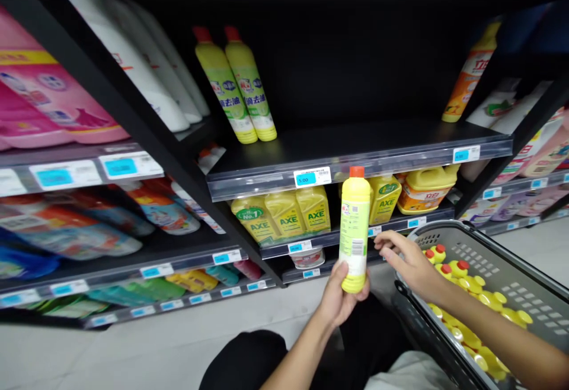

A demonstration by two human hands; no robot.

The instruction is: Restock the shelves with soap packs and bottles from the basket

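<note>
While the left hand [340, 298] grips a yellow plastic bottle [354, 230] with an orange-red cap, the right hand [411, 262] is open just beside it, fingers [384, 242] spread and slightly curled, holding nothing. Bottle stands upright in the left fist, fingers wrapped around its lower half, with a green-and-white label and barcode facing the camera. Below and right of the bottle: grey plastic shopping basket [502, 253], right hand over its near edge; can't tell if it touches the rim. Basket holds a heap of yellow bottles [473, 301] with red and yellow caps. Directly behind the bottle: black shelving unit [355, 153], with yellow AXE jugs [284, 215] on the shelf level just behind it and a white price label [312, 176] on the shelf edge above them. Up and left of the bottle: two yellow-green bottles [235, 85] with red caps. Further left: pink packs [48, 93], white bottles [142, 64] and colourful refill pouches [75, 230]. Up and right: an orange-and-yellow bottle [466, 76]. Pale floor [178, 342] lies below the bottle, left of the basket
</note>
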